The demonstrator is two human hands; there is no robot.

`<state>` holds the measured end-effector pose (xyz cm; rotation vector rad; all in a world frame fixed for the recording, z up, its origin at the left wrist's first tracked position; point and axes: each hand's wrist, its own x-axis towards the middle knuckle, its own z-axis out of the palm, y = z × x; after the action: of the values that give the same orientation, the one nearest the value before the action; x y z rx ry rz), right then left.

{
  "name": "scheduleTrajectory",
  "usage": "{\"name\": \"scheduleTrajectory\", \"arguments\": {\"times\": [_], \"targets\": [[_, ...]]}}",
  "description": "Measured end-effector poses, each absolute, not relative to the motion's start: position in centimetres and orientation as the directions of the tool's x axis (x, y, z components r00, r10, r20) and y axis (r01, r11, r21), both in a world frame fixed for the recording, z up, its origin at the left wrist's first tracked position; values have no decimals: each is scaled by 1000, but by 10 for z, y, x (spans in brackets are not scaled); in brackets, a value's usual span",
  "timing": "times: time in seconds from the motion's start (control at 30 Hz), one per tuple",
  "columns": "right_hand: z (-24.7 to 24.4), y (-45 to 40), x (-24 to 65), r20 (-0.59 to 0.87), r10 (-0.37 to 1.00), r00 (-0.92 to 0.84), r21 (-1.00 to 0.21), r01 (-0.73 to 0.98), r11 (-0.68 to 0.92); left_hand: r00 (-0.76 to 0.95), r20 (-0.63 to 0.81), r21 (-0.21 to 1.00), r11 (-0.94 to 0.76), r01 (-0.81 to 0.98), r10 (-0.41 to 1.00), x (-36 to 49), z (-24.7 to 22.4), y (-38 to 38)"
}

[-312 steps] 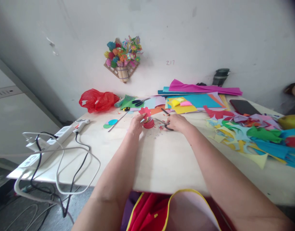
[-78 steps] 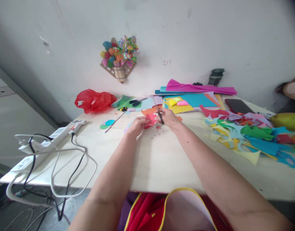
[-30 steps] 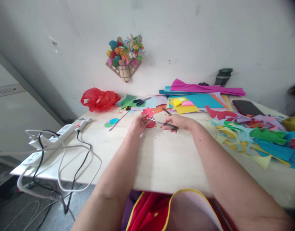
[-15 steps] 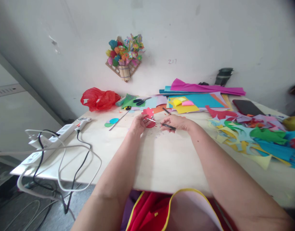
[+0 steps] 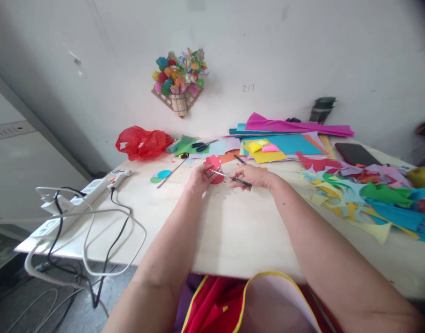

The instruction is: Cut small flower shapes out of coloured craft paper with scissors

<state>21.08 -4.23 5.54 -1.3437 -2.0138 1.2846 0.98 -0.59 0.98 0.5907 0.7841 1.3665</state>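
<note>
Between the fingers of my left hand (image 5: 199, 178) is a red paper piece (image 5: 214, 162) with a scalloped edge, held just over the table. My right hand (image 5: 249, 176) is closed on scissors (image 5: 242, 182) with dark handles. Their thin blades point left and reach the lower edge of the red paper; whether the blades are apart is too small to tell. Below the paper, another red piece (image 5: 217, 178) shows partly, next to my left fingers. Tiny paper bits (image 5: 227, 193) lie on the table under the scissors.
Paper scraps (image 5: 354, 194) cover the table's right side, near a dark phone (image 5: 358, 154). Coloured sheets (image 5: 292, 144), a second pair of scissors (image 5: 201, 146) and a red plastic bag (image 5: 143, 142) lie at the back. A power strip (image 5: 73, 203) with loose cables lines the left edge.
My right hand and the scissors have shifted very slightly to the left. My left hand keeps its hold on the red paper, almost unmoved.
</note>
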Motion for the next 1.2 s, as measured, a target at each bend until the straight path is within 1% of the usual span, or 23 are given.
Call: {"name": "scheduleTrajectory", "arguments": {"times": [0.37, 0.6, 1.2], "targets": [[55, -44, 209, -132, 879, -457, -853, 505, 134, 7, -161, 772, 131, -621, 987, 11, 11, -7], [55, -44, 209, -114, 877, -467, -862, 485, 146, -9, -171, 754, 125, -645, 985, 13, 13, -7], [48, -37, 211, -87, 875, -477, -864, 473, 172, -21, -144, 756, 96, -648, 989, 14, 15, -7]]}}
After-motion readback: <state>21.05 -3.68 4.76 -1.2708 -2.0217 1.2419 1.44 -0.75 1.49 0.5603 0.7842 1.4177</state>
